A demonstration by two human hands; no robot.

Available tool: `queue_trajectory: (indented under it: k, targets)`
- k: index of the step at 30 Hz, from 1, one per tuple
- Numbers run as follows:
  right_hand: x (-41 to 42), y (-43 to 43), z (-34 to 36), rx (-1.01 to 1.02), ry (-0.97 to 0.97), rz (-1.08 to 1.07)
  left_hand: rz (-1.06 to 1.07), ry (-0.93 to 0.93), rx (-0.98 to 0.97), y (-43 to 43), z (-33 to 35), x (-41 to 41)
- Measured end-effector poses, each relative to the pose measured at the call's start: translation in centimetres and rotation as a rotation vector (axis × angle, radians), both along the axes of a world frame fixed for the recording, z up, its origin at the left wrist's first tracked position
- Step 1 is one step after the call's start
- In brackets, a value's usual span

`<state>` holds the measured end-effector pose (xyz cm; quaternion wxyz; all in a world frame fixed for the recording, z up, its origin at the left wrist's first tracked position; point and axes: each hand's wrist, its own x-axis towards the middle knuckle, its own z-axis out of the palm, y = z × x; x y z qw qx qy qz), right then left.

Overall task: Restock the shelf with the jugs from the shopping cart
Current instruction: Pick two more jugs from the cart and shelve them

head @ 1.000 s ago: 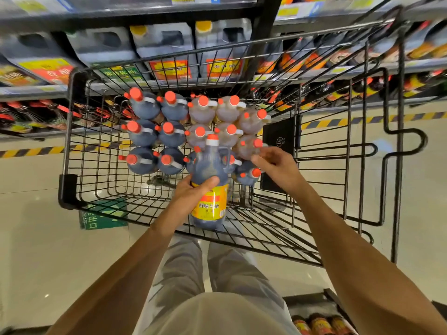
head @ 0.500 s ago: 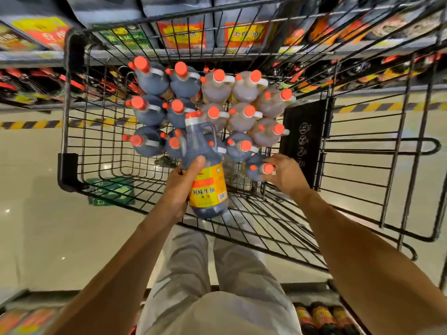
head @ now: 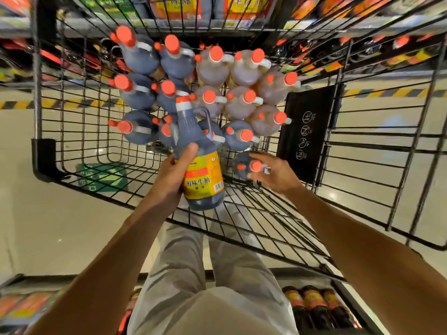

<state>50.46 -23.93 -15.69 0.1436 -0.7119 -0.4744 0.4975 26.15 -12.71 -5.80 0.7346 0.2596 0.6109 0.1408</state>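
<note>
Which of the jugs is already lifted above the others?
The dark jug in the left hand, the only one showing its yellow label.

I see a shiny pale tile floor (head: 36, 226). A yellow-and-black striped tape line (head: 17, 105) runs beyond the green square floor sticker (head: 106, 177).

A shop: stocked shelves (head: 169, 22), wire cart (head: 362, 151)

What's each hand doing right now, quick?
Left hand: holds the yellow-labelled soy sauce jug by its body.
Right hand: curled round the top of a dark red-capped jug in the shopping cart.
</note>
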Motion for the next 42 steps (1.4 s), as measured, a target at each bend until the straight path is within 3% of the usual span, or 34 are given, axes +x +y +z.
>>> queue_trajectory:
  k: [4, 11, 14, 18, 22, 32, 42]
  targets:
    - [-0.4, 0.3, -1.0, -0.031, 0.09, -0.147, 0.039, -0.006, -0.005, 0.1, -0.4, 0.0]
    - [-2.5, -0.5, -3.9, -0.124, 0.178, -0.02, 0.09, -0.012, -0.023, 0.2, -0.9, -0.4]
    - [-3.3, 0.9, -4.3, -0.04, 0.057, 0.211, 0.097, -0.016, -0.029, 0.1, -1.2, -0.6]
    - [-3.4, 1.1, -5.1, -0.003, -0.082, 0.254, 0.096, -0.019, -0.029, 0.3, -1.2, -0.7]
    - [-3.2, 1.5, -3.2, 0.039, 0.004, 0.185, 0.129, -0.02, -0.017, 0.2, -0.5, -0.6]
    - [-2.6, 3.3, 10.6, -0.023, 0.479, -0.33, 0.122, -0.041, 0.009, 1.4, 8.0, -1.3]
    - [-6.1, 11.6, 26.0, 0.217, 0.755, -0.488, 0.164, -0.272, 0.233, 3.4, 19.7, -5.1]
